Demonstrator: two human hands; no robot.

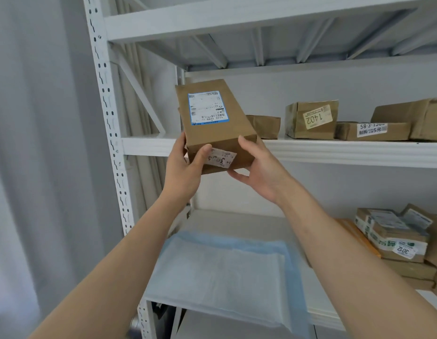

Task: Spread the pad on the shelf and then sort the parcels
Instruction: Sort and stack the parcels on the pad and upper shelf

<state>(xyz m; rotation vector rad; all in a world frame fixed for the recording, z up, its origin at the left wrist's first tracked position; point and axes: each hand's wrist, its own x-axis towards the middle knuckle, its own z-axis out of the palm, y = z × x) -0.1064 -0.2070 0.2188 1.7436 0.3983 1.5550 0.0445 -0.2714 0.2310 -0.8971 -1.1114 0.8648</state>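
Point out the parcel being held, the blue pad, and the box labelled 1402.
held parcel (212, 123): head view, on its brown top face beside the shipping label.
blue pad (227, 267): head view, on its pale middle.
box labelled 1402 (298, 128): head view, on bare cardboard left of the sticker.

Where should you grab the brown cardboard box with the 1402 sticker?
Probably by the two side walls of the brown cardboard box with the 1402 sticker, reaching straight in from the front. It stands upright at the white metal shelf's edge, with open gaps on both sides.
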